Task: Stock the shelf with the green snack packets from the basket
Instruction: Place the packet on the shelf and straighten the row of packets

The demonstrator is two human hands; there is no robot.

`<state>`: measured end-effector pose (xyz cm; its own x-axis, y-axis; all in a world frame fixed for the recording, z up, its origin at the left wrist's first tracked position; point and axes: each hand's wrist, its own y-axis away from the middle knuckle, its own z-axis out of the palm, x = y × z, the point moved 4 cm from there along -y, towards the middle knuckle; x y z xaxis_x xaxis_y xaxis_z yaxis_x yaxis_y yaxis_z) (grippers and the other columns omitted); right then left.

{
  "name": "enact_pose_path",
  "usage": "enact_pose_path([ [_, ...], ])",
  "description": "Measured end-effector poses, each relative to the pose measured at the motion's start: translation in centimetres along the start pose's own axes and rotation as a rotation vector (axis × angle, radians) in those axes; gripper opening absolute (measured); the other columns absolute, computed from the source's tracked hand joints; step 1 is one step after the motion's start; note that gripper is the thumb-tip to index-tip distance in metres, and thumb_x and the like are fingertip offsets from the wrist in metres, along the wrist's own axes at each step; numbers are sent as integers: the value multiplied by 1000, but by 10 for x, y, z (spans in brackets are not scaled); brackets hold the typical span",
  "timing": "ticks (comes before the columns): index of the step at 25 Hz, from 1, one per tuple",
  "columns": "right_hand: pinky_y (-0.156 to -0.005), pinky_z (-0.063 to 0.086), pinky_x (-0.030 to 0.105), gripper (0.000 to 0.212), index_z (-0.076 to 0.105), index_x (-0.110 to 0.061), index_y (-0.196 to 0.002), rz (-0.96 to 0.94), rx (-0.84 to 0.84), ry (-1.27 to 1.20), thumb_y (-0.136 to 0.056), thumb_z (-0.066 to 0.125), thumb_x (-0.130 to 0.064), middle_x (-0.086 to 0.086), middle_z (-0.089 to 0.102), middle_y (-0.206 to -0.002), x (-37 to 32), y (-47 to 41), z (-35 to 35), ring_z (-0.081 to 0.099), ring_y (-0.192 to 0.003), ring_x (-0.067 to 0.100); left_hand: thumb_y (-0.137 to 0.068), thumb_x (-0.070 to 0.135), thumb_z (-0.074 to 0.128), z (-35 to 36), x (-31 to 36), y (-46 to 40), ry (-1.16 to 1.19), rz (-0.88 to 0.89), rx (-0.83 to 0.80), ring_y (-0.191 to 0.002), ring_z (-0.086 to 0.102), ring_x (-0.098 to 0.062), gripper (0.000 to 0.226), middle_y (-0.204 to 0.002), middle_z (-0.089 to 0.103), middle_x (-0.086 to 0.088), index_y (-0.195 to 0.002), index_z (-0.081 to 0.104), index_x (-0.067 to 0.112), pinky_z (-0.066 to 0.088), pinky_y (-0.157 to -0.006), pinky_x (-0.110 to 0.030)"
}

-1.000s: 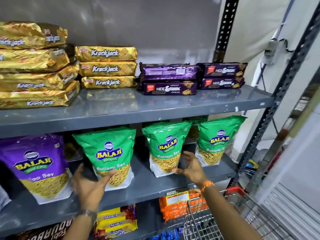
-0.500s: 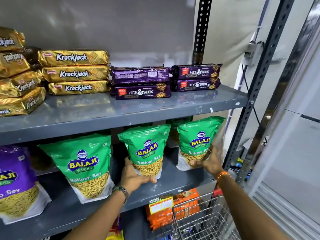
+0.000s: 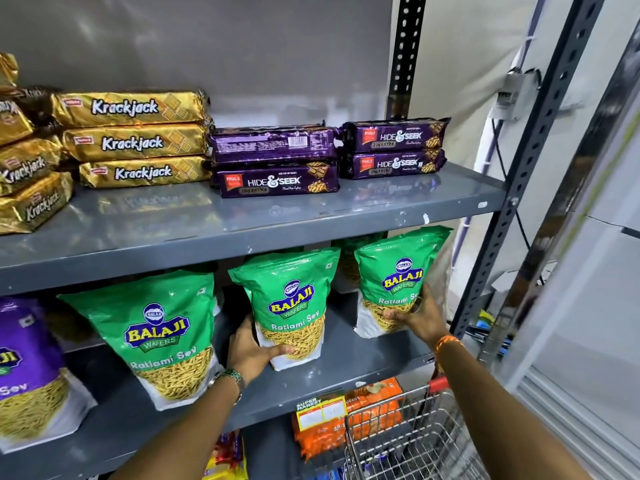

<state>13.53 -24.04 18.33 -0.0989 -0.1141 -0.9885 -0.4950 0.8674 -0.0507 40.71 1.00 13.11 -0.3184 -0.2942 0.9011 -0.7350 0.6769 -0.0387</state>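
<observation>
Middle shelf (image 3: pixel 346 362): three green snack packets stand upright in front, a fourth partly hidden behind. My left hand (image 3: pixel 251 355) grips the middle packet (image 3: pixel 291 306) at its base; my right hand (image 3: pixel 420 317) clasps the rightmost packet (image 3: pixel 394 278). Wire basket (image 3: pixel 408 441) below right.

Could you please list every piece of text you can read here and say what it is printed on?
"Krackjack": gold biscuit packs.
"PARLE HIDE & SEEK", "20g EXTRA": purple biscuit packs.
"BALAJI WAFERS Ratlami Sev": green snack packets.
"Sev", part of a Balaji logo: purple snack packet.
"SUPER MARKET": yellow price tag; its figures are too blurred.
"COOKIES": orange packs, faintly.
</observation>
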Motion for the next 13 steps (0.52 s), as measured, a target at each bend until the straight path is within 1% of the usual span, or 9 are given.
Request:
enact_pose_path([
  [2,-63,54,3,80,40,-1,-133,3,25,18,-66,81,16,-9,61,-102,3,-2,1,64,-92,3,-30,52,95,0,2,0,7,8,-11,-101,71,-10,102,-107,75,10,-121,59,24,58,-87,-35],
  [3,-64,55,4,81,41,0,-133,3,40,27,-66,83,15,-7,62,-102,6,-3,0,63,-97,13,-32,47,96,1,3,0,5,13,-24,-101,70,-10,98,-106,75,10,-120,60,24,58,-87,-33],
  [4,-68,56,8,83,41,0,-134,10,48,36,-64,85,13,-3,63,-104,6,-2,0,63,-101,19,-33,44,97,1,5,0,13,20,-37,-101,70,-9,97,-105,75,11,-120,59,24,57,-87,-32],
  [5,-76,58,14,85,41,-1,-135,14,49,33,-64,86,10,1,64,-108,8,-2,0,62,-102,21,-33,44,97,1,6,-1,21,24,-48,-101,70,-9,97,-105,75,10,-120,59,23,57,-88,-33],
  [7,-90,53,29,86,40,-2,-137,36,46,44,-65,87,8,6,61,-114,7,-1,0,62,-99,16,-32,48,96,2,5,-2,40,25,-55,-101,71,-8,100,-105,75,10,-121,59,22,58,-90,-35],
  [8,-92,51,32,86,40,-2,-137,51,47,47,-65,86,8,6,61,-115,5,1,0,61,-96,12,-31,49,95,2,4,-1,51,23,-59,-101,71,-8,101,-105,75,10,-122,59,22,58,-90,-36],
  [9,-92,50,33,86,40,-2,-137,61,48,48,-65,86,9,6,60,-115,7,0,0,61,-96,12,-31,51,95,3,3,-1,56,22,-54,-101,71,-8,102,-105,75,10,-122,59,22,58,-90,-36],
  [11,-91,50,34,85,40,-1,-137,80,47,45,-66,85,11,6,60,-115,6,0,0,60,-101,18,-30,52,94,3,2,0,63,21,-47,-101,71,-9,102,-105,76,10,-121,60,21,58,-90,-38],
  [13,-95,49,36,84,39,1,-138,96,35,41,-68,82,14,9,60,-118,5,-1,-1,59,-108,24,-31,54,93,3,3,1,56,14,-54,-102,70,-11,102,-107,75,9,-121,60,21,57,-91,-40],
])
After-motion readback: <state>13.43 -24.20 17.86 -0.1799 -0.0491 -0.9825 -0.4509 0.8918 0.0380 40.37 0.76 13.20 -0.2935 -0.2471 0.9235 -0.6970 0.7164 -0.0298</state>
